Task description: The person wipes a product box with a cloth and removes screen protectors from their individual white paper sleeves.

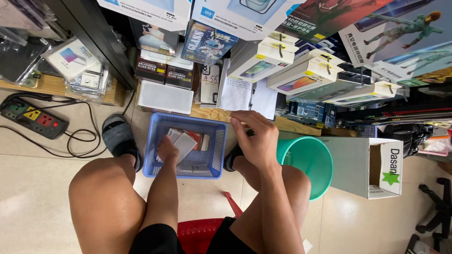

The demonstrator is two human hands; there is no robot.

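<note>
A blue plastic basket (pixel 160 123) sits on the floor between my feet, with several small flat packages in it. My left hand (pixel 168 149) reaches down into the basket and rests on a white package (pixel 183 143), fingers closed around its edge. My right hand (pixel 255 136) hovers above the basket's right rim, fingers curled; a small dark bit shows at its fingertips, but I cannot make out what it is. I sit on a red stool (pixel 200 233).
A green bucket (pixel 310 162) stands by my right knee, with an open white cardboard box (pixel 372 164) beside it. Shelves of boxed phone accessories (pixel 282 61) fill the front. A power strip (pixel 33 117) with cables lies on the floor at the left.
</note>
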